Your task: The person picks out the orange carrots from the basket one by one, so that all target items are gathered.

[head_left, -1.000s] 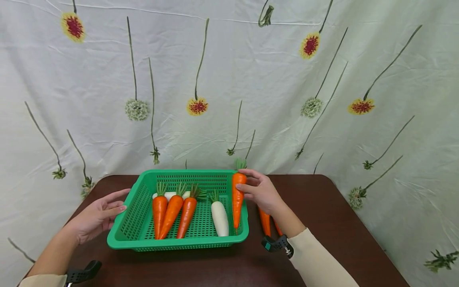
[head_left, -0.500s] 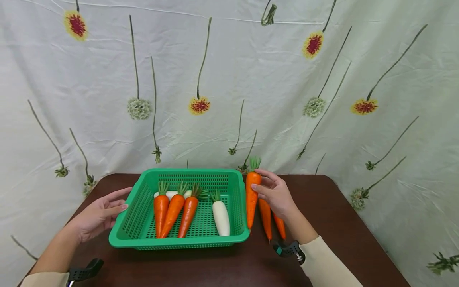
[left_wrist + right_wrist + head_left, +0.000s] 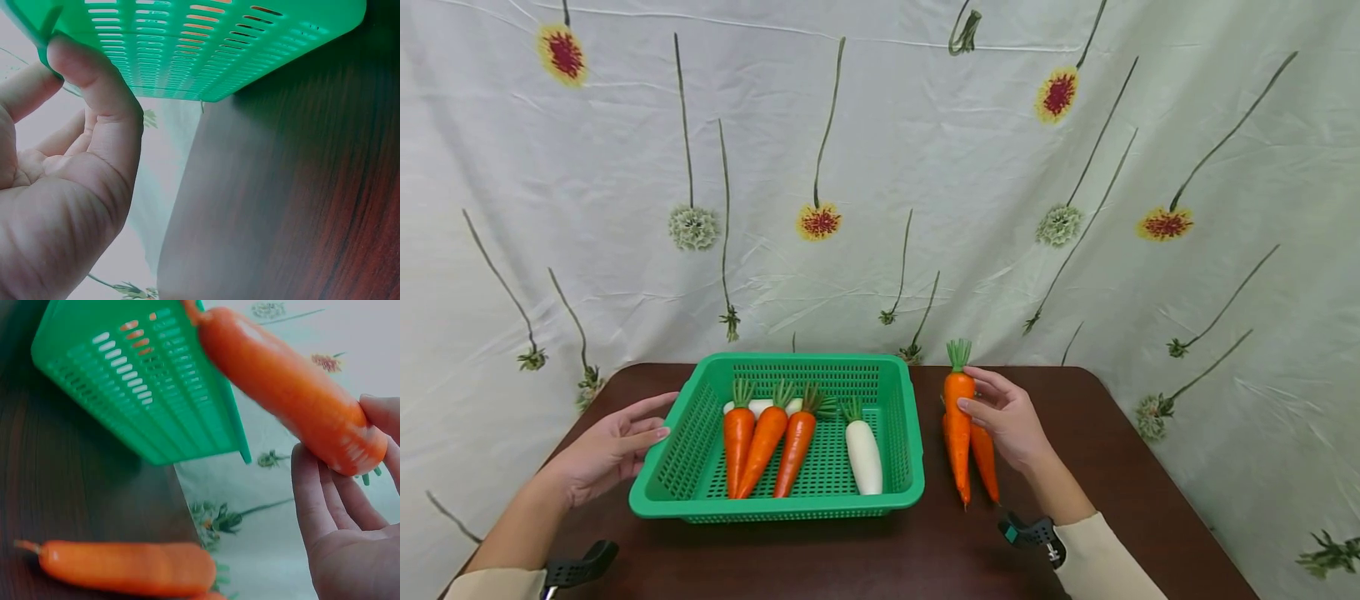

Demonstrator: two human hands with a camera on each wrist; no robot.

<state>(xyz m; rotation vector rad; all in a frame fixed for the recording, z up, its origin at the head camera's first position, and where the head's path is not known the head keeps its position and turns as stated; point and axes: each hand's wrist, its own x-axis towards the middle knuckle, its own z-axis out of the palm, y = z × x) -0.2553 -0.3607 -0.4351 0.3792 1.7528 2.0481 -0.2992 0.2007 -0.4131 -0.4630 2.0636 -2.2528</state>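
A green plastic basket (image 3: 775,507) stands on the table, and my left hand (image 3: 606,450) pinches its left rim between thumb and fingers; the thumb (image 3: 84,72) shows at the rim in the left wrist view. Inside it lie three carrots (image 3: 765,446), a white radish (image 3: 864,458), and another white thing partly hidden behind the carrot tops. To the right of the basket, my right hand (image 3: 1011,421) grips a carrot (image 3: 281,387) near its leafy end, the tip pointing down toward me. Two more carrots, one of them this carrot (image 3: 984,458), lie on the table beneath it, partly covered.
The dark brown wooden table (image 3: 820,558) has rounded far corners. Behind it hangs a pale cloth (image 3: 880,167) printed with flowers, down to the table's far edge. Each wrist wears a black strap (image 3: 1033,533).
My right hand has carried the carrot from over the basket's right side out to the right, above the carrots on the table. My left hand has stayed at the rim.
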